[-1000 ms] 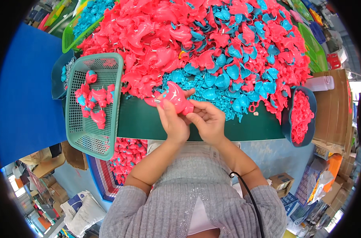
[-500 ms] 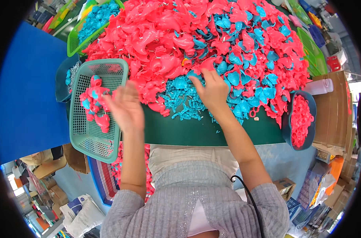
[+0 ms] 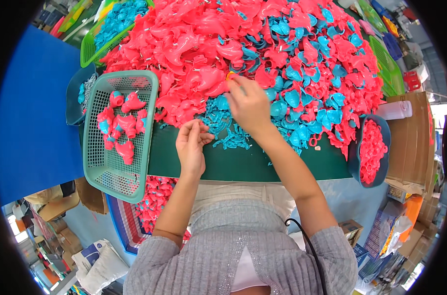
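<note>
My left hand (image 3: 191, 150) is over the table's near edge, its fingers curled together beside a heap of small teal plastic parts (image 3: 230, 138). Whatever those fingertips may hold is too small to make out. To its right, my right hand (image 3: 250, 105) reaches into the front of the pile with bent fingers, close to a small yellow piece (image 3: 230, 75). Its fingertips are partly hidden, so any piece between them does not show. Glossy pink plastic shells (image 3: 184, 49) form a broad mound ahead of both hands, mixed with teal cup-shaped shells (image 3: 292, 98) on the right.
On the left stands a green mesh basket (image 3: 93, 169) holding several pink-and-teal assembled pieces (image 3: 126, 125). Behind it are a blue-grey bin (image 3: 74, 105) of metal bits and a green basket (image 3: 87, 51) of teal parts. A dark bin (image 3: 382, 173) of pink rings sits at the right edge.
My left hand has moved right, away from the mesh basket, and its fingers have curled. My right hand has shifted left over the pile. The pieces in the basket now lie spread differently.
</note>
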Demonstrator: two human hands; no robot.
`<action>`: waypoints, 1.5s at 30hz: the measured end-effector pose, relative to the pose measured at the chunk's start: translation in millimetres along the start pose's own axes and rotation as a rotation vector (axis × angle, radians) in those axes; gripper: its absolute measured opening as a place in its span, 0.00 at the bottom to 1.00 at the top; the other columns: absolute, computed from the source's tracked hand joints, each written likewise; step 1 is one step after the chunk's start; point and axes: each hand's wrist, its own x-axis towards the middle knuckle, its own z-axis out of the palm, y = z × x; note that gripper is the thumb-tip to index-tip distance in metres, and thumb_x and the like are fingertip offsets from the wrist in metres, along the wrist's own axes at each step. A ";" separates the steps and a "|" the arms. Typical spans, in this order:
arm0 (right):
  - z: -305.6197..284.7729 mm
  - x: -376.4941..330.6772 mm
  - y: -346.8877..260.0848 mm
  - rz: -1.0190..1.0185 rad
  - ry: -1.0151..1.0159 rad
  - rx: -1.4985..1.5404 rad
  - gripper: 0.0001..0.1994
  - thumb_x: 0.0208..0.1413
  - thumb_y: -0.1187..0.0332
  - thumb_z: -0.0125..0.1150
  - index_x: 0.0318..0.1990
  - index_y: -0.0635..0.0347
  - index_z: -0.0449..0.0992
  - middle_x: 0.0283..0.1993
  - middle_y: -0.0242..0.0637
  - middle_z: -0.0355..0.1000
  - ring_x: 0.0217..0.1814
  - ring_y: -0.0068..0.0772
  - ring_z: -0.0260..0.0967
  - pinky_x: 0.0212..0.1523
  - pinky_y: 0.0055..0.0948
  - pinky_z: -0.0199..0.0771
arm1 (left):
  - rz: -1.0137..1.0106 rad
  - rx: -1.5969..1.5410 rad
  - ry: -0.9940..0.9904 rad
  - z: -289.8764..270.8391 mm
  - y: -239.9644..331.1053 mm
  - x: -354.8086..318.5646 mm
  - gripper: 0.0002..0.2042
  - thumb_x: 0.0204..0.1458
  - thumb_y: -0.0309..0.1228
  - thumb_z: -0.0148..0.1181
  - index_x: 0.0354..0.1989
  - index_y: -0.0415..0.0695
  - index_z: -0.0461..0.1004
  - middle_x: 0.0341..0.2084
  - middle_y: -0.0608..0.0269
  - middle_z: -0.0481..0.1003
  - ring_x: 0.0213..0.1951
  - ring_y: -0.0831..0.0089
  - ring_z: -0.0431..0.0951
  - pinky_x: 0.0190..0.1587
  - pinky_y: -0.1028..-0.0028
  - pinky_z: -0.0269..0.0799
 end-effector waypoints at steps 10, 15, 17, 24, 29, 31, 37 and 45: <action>16.1 37.9 -17.6 -0.019 -0.095 0.131 0.27 0.40 0.65 0.69 0.52 0.57 0.72 0.46 0.41 0.71 0.40 0.36 0.69 0.37 0.32 0.72 | -0.034 0.015 -0.032 5.5 -8.1 -4.6 0.09 0.60 0.33 0.51 0.44 0.41 0.68 0.33 0.60 0.74 0.29 0.74 0.77 0.34 0.77 0.72; -37.2 -2.2 -32.9 0.875 -0.370 1.387 0.18 0.49 0.66 0.65 0.47 0.62 0.74 0.40 0.42 0.75 0.37 0.26 0.72 0.37 0.23 0.71 | -0.074 -0.134 -0.191 18.3 8.5 -10.7 0.15 0.61 0.35 0.49 0.53 0.41 0.62 0.42 0.57 0.72 0.37 0.70 0.77 0.38 0.72 0.75; -48.4 -28.6 -31.7 0.912 -0.495 1.338 0.16 0.51 0.67 0.64 0.46 0.64 0.75 0.39 0.41 0.76 0.34 0.22 0.71 0.36 0.21 0.70 | -0.273 -0.147 -0.307 24.3 12.6 -13.1 0.19 0.62 0.37 0.46 0.57 0.41 0.59 0.47 0.54 0.71 0.43 0.66 0.76 0.37 0.66 0.76; -34.6 -65.2 -2.5 0.514 -0.194 0.564 0.10 0.50 0.72 0.63 0.41 0.63 0.78 0.36 0.38 0.75 0.33 0.30 0.72 0.29 0.23 0.70 | -0.292 0.177 -0.276 18.3 -17.7 -16.6 0.13 0.57 0.29 0.55 0.49 0.38 0.67 0.31 0.60 0.76 0.27 0.74 0.79 0.21 0.80 0.71; -16.4 -38.0 -2.6 0.252 -0.375 -0.022 0.08 0.44 0.70 0.64 0.31 0.62 0.76 0.32 0.40 0.70 0.36 0.45 0.71 0.34 0.40 0.73 | -0.201 0.264 -0.200 15.4 -21.1 -17.7 0.11 0.56 0.27 0.55 0.46 0.38 0.68 0.27 0.63 0.75 0.22 0.79 0.75 0.19 0.82 0.66; -9.1 -33.9 -0.3 0.246 -0.458 -0.045 0.07 0.44 0.70 0.64 0.31 0.62 0.75 0.32 0.41 0.69 0.38 0.46 0.71 0.35 0.41 0.73 | -0.198 0.250 -0.185 15.9 -20.7 -17.9 0.11 0.56 0.27 0.56 0.45 0.38 0.68 0.27 0.63 0.75 0.22 0.79 0.75 0.19 0.82 0.66; -11.9 -35.1 11.7 0.288 -0.534 0.049 0.08 0.45 0.72 0.63 0.35 0.60 0.76 0.33 0.44 0.70 0.38 0.48 0.71 0.36 0.42 0.72 | -0.204 0.214 -0.189 11.8 -23.3 -14.4 0.10 0.56 0.26 0.56 0.44 0.37 0.69 0.26 0.63 0.74 0.22 0.78 0.74 0.19 0.82 0.65; -92.5 -48.8 36.2 0.357 -0.097 0.312 0.08 0.49 0.78 0.60 0.38 0.65 0.76 0.35 0.39 0.71 0.32 0.31 0.69 0.34 0.26 0.69 | -0.225 0.200 -0.184 3.1 -21.4 -12.3 0.11 0.55 0.26 0.55 0.46 0.36 0.68 0.28 0.61 0.74 0.23 0.76 0.74 0.20 0.81 0.66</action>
